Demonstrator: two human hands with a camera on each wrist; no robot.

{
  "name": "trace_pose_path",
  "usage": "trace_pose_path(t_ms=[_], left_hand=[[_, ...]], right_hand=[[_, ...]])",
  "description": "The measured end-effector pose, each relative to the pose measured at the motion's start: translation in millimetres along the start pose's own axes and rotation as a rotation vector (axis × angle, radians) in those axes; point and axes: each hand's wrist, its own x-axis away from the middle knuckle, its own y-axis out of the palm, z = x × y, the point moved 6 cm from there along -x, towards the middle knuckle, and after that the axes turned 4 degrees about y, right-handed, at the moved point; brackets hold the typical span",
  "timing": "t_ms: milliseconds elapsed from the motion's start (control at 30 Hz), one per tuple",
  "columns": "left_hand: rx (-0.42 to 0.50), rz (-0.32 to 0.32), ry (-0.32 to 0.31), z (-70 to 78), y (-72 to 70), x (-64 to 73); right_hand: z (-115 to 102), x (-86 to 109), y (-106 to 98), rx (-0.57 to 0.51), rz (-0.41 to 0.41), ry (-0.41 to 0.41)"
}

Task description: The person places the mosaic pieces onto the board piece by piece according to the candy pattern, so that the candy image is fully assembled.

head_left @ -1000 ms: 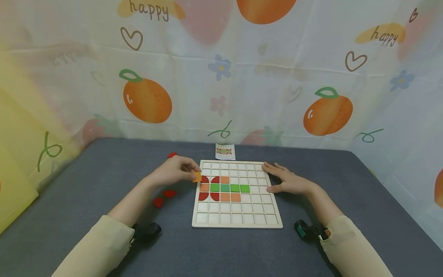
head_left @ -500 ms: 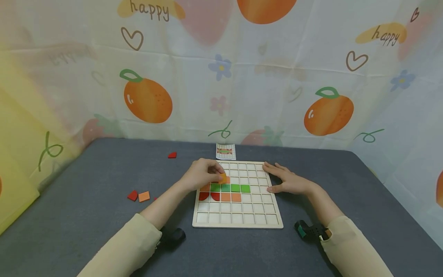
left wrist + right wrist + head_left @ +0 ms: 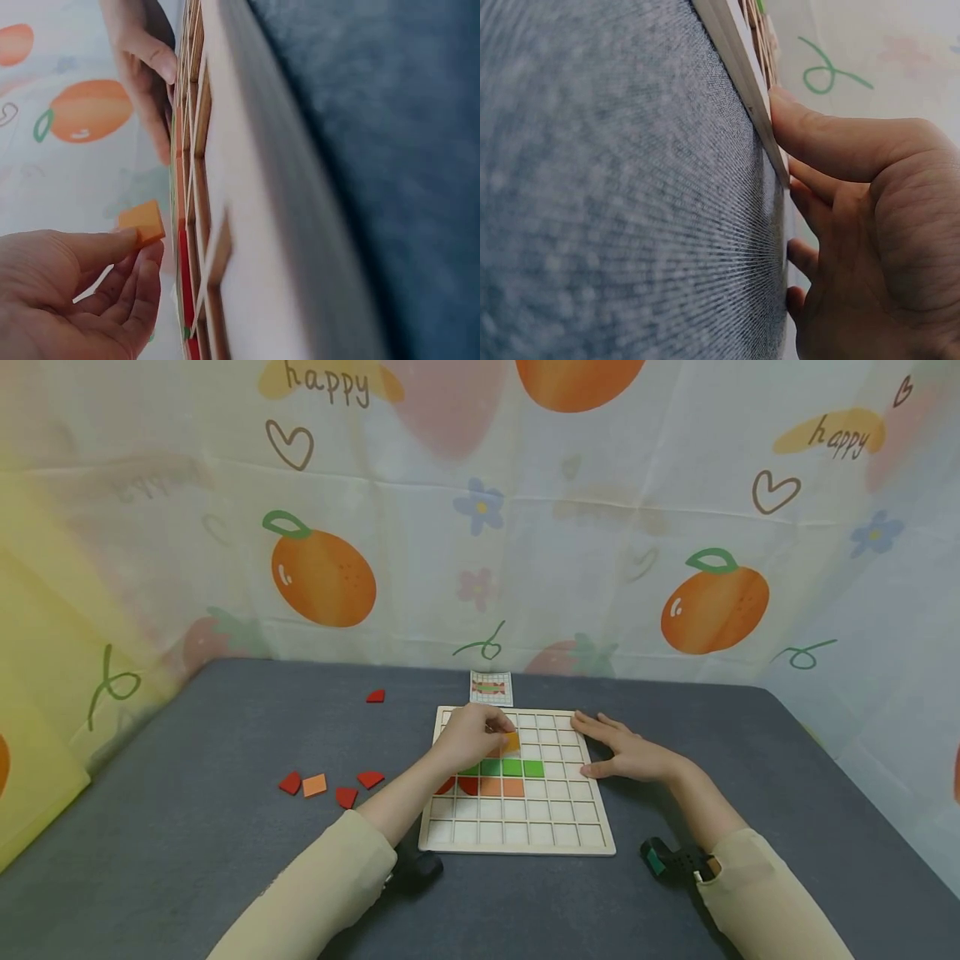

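Observation:
In the head view, a white gridded board lies on the table. Between its thumb and fingers, my left hand pinches an orange square tile over the board's upper middle. The left wrist view shows this tile held a little off the grid. A row of green tiles runs across the board, with salmon tiles and red rounded tiles below it. My left hand and forearm hide part of the left cells. My right hand rests at the board's right edge, fingers extended, thumb touching the rim.
Left of the board lie several loose red pieces and an orange square. Another red piece sits farther back. A small printed pattern card is behind the board. A fruit-print curtain hangs behind the table.
My left hand has carried the orange tile rightward, from the board's left edge to over its upper middle. Loose pieces at the left have come into sight. The right hand stays put.

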Motion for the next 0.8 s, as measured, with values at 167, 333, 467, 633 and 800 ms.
trace_pose_path(t_ms=[167,333,467,633,800], left_hand=[[0.009,-0.002,-0.011,-3.0,5.6,-4.2],[0.018,-0.019,-0.025,-5.0,9.3,-5.3],[0.007,-0.020,-0.020,-4.3,9.2,-4.5],[-0.010,-0.027,-0.015,-4.7,9.2,-4.1],[-0.032,-0.028,-0.014,-4.6,9.2,-4.8]], right_hand=[[-0.2,0.7,0.2,-0.001,-0.003,0.004],[-0.5,0.7,-0.2,0.003,-0.003,0.008],[-0.1,0.1,0.0,0.004,-0.004,0.013],[0.3,-0.3,0.3,0.005,-0.004,0.015],[-1.0,0.0,-0.5,0.007,-0.003,0.008]])
